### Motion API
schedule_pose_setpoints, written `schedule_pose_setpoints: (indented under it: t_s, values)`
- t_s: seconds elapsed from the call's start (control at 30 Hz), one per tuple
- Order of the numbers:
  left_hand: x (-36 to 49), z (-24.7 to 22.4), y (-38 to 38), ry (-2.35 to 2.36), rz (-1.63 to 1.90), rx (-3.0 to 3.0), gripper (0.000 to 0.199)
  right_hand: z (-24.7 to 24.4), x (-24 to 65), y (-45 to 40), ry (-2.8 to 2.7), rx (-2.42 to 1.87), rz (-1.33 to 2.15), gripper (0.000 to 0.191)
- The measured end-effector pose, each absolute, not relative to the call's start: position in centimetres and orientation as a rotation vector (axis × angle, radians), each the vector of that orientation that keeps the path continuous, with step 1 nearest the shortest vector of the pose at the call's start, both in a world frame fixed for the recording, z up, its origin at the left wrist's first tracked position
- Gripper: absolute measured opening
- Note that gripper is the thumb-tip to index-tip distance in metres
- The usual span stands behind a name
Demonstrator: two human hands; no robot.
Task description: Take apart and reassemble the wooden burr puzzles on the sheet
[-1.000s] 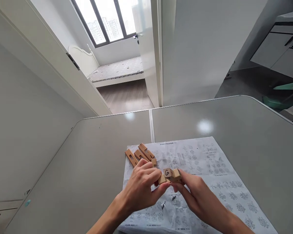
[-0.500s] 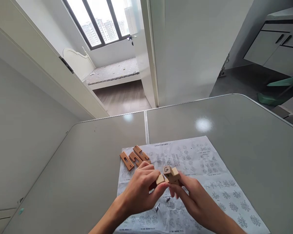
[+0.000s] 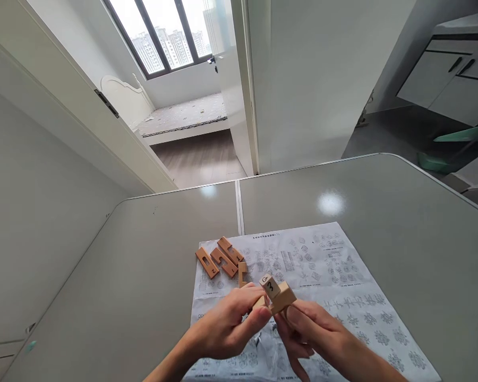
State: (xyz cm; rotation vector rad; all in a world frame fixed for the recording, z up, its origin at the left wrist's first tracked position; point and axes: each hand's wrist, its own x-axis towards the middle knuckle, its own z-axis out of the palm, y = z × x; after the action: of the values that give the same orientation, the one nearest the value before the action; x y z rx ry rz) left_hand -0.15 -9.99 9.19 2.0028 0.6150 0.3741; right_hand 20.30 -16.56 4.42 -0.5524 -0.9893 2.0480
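Observation:
Pale wooden puzzle blocks [image 3: 282, 298] are fitted together between my hands, above a printed sheet; one upright end carries a "G" and a "3". My right hand [image 3: 314, 323] grips them from the right, thumb on the near side and some lower fingers spread. From the left, my left hand [image 3: 235, 318] pinches a pale block end [image 3: 259, 303] at the same cluster; whether it is joined to the rest is hidden by fingers. Just beyond my left hand a notched light wooden piece [image 3: 242, 271] lies on the paper.
Several darker slotted wooden pieces [image 3: 222, 261], marked with numbers, lie at the upper left corner of the printed diagram sheet [image 3: 318, 265]. A grey table [image 3: 155, 249] with a metal seam [image 3: 239, 207] spreads around it. Beyond stand a doorway and a bed [image 3: 187, 114].
The block cluster has turned, so the "3" face now shows. My left hand has shifted slightly down, uncovering the notched piece. Lower fingers of my right hand have spread downward.

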Motion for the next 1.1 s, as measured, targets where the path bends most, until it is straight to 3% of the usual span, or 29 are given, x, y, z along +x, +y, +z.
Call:
schedule_pose_setpoints:
  t_s: [0.13, 0.3, 0.7, 0.83, 1.1]
  values:
    - [-0.4, 9.1, -10.1, 0.612, 0.367, 2.026, 0.054, 4.6, 20.4, -16.6, -1.089, -0.558, 2.029, 0.049]
    - [-0.4, 8.3, -10.3, 0.802, 0.358, 2.184, 0.042, 4.7, 20.6, -16.5, -1.528, -0.976, 1.557, 0.047]
    - [1.7, 7.1, -11.6, 1.157, 0.675, 2.340, 0.046, 1.9, 18.4, -14.9, -1.654, -1.330, 0.673, 0.019]
    - [2.8, 6.8, -12.2, 1.259, 0.777, 2.181, 0.047, 2.0, 18.1, -13.3, -1.758, -1.379, 0.438, 0.012]
    - [0.7, 7.0, -12.6, 1.298, 0.515, 1.559, 0.063, 3.0, 17.0, -12.6, -2.119, -1.524, 0.213, 0.026]
